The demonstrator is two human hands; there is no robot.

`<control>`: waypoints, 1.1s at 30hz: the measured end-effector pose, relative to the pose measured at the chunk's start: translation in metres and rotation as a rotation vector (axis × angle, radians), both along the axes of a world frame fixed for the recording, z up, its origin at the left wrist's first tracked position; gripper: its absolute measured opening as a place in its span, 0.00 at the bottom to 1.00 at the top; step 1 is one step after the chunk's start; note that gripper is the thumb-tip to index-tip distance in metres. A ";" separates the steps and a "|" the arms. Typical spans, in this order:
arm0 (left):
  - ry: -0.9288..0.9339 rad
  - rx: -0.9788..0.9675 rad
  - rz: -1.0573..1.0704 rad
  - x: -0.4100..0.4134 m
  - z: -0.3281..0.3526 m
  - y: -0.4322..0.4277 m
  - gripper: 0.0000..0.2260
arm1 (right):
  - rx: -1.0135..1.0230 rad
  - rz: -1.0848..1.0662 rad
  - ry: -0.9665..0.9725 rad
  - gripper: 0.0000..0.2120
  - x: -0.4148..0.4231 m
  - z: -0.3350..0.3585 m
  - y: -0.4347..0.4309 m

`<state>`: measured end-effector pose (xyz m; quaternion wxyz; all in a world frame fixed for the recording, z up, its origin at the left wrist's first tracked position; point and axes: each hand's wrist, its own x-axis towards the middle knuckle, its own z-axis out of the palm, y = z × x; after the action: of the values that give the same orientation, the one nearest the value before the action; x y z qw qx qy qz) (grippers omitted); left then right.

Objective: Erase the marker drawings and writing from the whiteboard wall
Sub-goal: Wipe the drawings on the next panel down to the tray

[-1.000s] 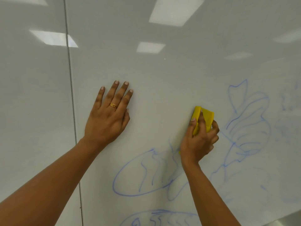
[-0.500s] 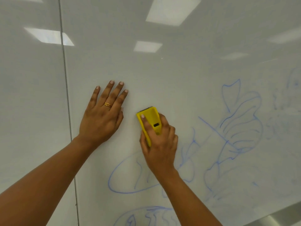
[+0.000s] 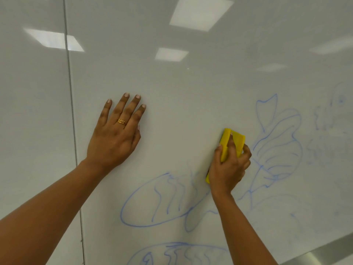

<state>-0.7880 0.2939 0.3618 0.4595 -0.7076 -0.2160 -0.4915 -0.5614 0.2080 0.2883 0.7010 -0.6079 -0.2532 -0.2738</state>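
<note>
the whiteboard wall (image 3: 200, 96) is being wiped, mid-task: a yellow eraser (image 3: 234, 141) is being gripped by the right hand (image 3: 228, 169) and pressed against it between a blue oval drawing (image 3: 158, 199) and a leaf drawing (image 3: 277, 148). the left hand (image 3: 114, 138) is being braced flat, fingers (image 3: 125, 108) spread. a firm sweep over either drawing is likely being called for next.

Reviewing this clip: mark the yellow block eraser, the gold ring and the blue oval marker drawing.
yellow block eraser (image 3: 238, 142), head view, bare upper face.
gold ring (image 3: 121, 121), head view, top of the band.
blue oval marker drawing (image 3: 159, 199), head view, inner stroke near its middle.
</note>
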 end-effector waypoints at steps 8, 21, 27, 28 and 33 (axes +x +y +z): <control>-0.014 0.009 -0.004 0.001 -0.001 0.000 0.21 | -0.085 0.031 -0.483 0.21 -0.060 0.030 0.010; -0.018 0.010 -0.008 0.000 -0.003 0.001 0.21 | 0.016 0.001 -0.048 0.25 0.032 0.009 -0.003; -0.023 0.025 -0.008 0.001 -0.004 0.001 0.21 | 0.039 0.052 0.096 0.22 0.023 -0.003 -0.003; -0.025 0.025 -0.009 0.001 -0.004 0.001 0.21 | 0.037 0.065 0.075 0.22 0.016 -0.004 -0.003; -0.011 0.010 0.000 0.001 -0.005 0.000 0.21 | -0.016 0.133 -0.150 0.25 -0.037 -0.004 0.002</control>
<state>-0.7874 0.2941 0.3568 0.4618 -0.7024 -0.2163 -0.4965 -0.5983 0.2102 0.2839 0.6919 -0.5730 -0.3470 -0.2694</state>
